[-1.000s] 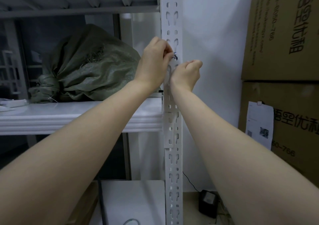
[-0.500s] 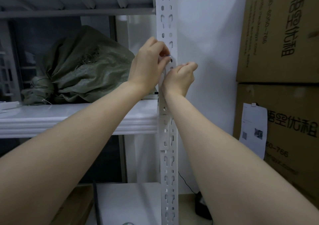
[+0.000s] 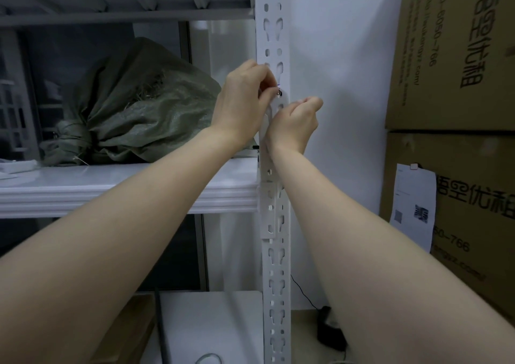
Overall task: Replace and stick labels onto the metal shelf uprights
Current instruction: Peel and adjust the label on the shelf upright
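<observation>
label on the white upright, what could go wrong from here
1. The white strip label with dark writing is pinched at its top by the left hand, while the right hand sits curled lower down. An uneven pull could leave it skewed or creased.
2. The white perforated metal upright is full of keyhole slots, so parts of the label may bridge holes and bond weakly.

bare-handed, bare-armed worker. left hand [image 3: 242,101]: uncovered from fingers to wrist, rounded knuckles. right hand [image 3: 292,123]: likewise uncovered, knuckle ridge plain along the top. left forearm [image 3: 125,238]: bare along its whole visible length, smooth. right forearm [image 3: 362,238]: the same. fingernails too small to make out.
</observation>
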`<act>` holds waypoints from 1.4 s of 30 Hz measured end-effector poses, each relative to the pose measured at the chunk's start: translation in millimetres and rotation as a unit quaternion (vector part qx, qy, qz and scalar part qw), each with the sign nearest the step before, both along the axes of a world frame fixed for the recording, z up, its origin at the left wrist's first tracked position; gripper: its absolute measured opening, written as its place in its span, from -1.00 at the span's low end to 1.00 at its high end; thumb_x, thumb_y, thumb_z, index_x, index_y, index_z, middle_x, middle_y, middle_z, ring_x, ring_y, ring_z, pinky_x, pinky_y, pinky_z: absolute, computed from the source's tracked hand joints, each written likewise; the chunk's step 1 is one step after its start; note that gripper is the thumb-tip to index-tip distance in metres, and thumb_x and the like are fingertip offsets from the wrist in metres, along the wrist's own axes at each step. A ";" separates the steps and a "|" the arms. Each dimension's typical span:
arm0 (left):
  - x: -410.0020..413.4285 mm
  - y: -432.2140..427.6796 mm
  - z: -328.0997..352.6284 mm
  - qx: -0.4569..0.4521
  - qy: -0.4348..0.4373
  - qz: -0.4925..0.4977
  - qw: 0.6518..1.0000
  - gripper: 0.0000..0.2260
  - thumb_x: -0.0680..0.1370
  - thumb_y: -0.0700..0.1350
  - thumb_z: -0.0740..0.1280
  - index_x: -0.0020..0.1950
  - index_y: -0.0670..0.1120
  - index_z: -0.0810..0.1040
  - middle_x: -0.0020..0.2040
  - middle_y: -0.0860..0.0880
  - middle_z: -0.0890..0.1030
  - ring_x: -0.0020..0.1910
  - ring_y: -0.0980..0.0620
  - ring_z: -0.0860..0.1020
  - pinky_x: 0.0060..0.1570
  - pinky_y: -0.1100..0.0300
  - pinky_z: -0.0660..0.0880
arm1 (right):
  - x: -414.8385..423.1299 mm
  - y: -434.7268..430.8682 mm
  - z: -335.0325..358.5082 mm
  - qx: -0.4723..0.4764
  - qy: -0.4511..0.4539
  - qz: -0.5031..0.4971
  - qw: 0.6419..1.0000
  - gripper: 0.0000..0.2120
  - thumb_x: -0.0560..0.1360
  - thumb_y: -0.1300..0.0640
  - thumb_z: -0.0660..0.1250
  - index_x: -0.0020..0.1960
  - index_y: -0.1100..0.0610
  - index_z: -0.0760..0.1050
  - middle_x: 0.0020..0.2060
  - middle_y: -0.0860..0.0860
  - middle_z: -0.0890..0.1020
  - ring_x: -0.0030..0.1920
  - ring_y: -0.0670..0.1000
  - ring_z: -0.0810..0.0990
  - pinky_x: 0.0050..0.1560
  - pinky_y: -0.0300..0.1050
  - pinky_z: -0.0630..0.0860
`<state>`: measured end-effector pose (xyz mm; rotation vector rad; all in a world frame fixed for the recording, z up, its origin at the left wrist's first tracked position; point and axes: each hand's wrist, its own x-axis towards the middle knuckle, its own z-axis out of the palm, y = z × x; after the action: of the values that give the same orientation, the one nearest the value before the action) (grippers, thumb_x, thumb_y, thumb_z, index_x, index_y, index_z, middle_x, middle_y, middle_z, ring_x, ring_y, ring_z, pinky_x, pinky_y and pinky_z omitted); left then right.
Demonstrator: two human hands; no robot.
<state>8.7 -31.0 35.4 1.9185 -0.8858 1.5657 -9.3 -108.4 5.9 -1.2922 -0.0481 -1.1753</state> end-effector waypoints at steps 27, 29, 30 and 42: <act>-5.6 3.8 6.6 -0.233 0.427 -0.292 0.823 -0.60 0.51 -0.11 0.44 0.26 -0.28 0.48 0.17 -0.21 0.62 0.09 -0.18 0.63 0.06 -0.03 0.61 | 8.8 -5.0 6.4 0.030 0.077 0.006 0.997 -0.76 0.62 0.19 -0.03 0.17 0.23 0.33 -0.10 0.01 0.44 -0.13 0.06 0.42 -0.11 -0.15 0.32; -5.7 3.3 6.7 -0.235 0.428 -0.293 0.822 -0.61 0.51 -0.11 0.45 0.25 -0.27 0.48 0.15 -0.20 0.63 0.11 -0.17 0.63 0.03 -0.02 0.63 | 10.0 -6.3 14.4 0.048 0.108 0.033 0.992 -0.74 0.61 0.15 -0.02 0.19 0.18 0.36 -0.01 0.03 0.50 -0.04 0.09 0.45 -0.04 -0.12 0.36; -6.9 3.1 6.9 -0.237 0.432 -0.293 0.820 -0.62 0.51 -0.12 0.45 0.24 -0.27 0.48 0.15 -0.19 0.64 0.09 -0.16 0.64 0.02 -0.02 0.63 | 9.7 -6.9 20.1 0.064 0.114 0.055 0.990 -0.76 0.60 0.14 -0.02 0.15 0.16 0.37 0.00 0.05 0.52 -0.01 0.10 0.47 -0.02 -0.11 0.39; -10.8 -4.6 0.0 -0.212 0.244 -0.128 0.938 -0.73 0.47 -0.09 0.48 -0.01 -0.10 0.41 -0.03 -0.01 0.53 -0.13 0.11 0.53 -0.07 0.25 0.53 | 1.6 -14.1 40.3 0.119 0.123 0.131 0.977 -0.85 0.47 0.28 0.02 -0.16 0.12 0.34 -0.13 0.08 0.49 -0.21 0.09 0.47 -0.12 -0.07 0.46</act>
<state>-2.1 -35.6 35.4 1.6803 -0.5037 0.9627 -7.6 -122.6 46.2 -1.1696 0.0978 -0.7662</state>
